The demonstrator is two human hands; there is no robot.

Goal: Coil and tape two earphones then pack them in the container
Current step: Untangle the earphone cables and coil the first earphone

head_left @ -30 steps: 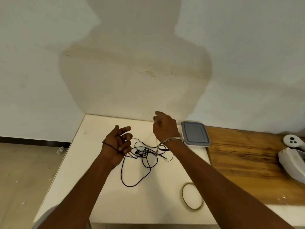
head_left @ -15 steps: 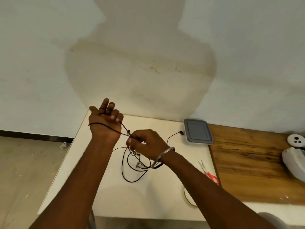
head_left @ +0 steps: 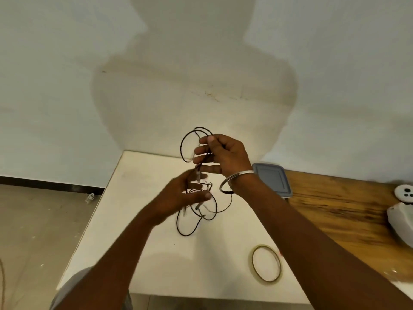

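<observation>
A black earphone cable [head_left: 188, 144] is looped in the air, and my right hand [head_left: 223, 154] pinches the coil between thumb and fingers above the white table [head_left: 138, 220]. The rest of the cable [head_left: 196, 222] hangs down and lies tangled on the table. My left hand [head_left: 181, 198] is blurred just below, fingers spread around the hanging strands; whether it grips them I cannot tell. The grey-lidded container [head_left: 272, 179] sits closed beside my right wrist. A second earphone cannot be told apart in the tangle.
A roll of clear tape [head_left: 266, 266] lies flat on the table's near right. A wooden surface [head_left: 330, 206] adjoins the table on the right, with white devices [head_left: 402, 211] at its far edge. A wall stands right behind the table; floor lies to the left.
The coil has passed from my left hand to my right, which rose with it. My left hand dropped to the hanging cable. The scissors seen earlier are now behind my right arm.
</observation>
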